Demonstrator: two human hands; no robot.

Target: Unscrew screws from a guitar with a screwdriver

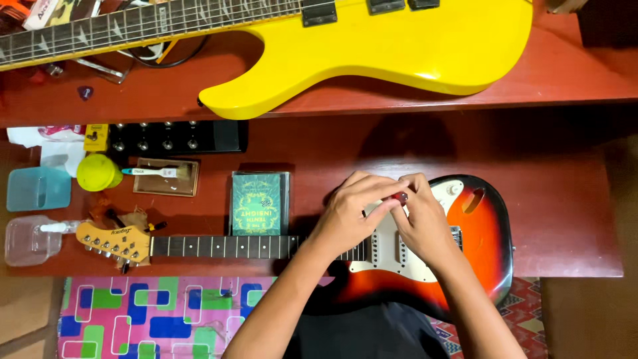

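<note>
On a red-brown wooden counter [565, 219], both hands [345, 216] [422, 223] pinch a small red pick [401, 197], fingers closed, above the sunburst electric guitar [478, 246]; at twelve o'clock, a yellow bass [399, 46]. A slip could scratch the pickguard.

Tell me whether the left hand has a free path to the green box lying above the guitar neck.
Probably yes. The left hand rests over the sunburst guitar body, pinching a small red thing with the right hand. The green box lies just to its left on bare red desk, nothing between them.
</note>
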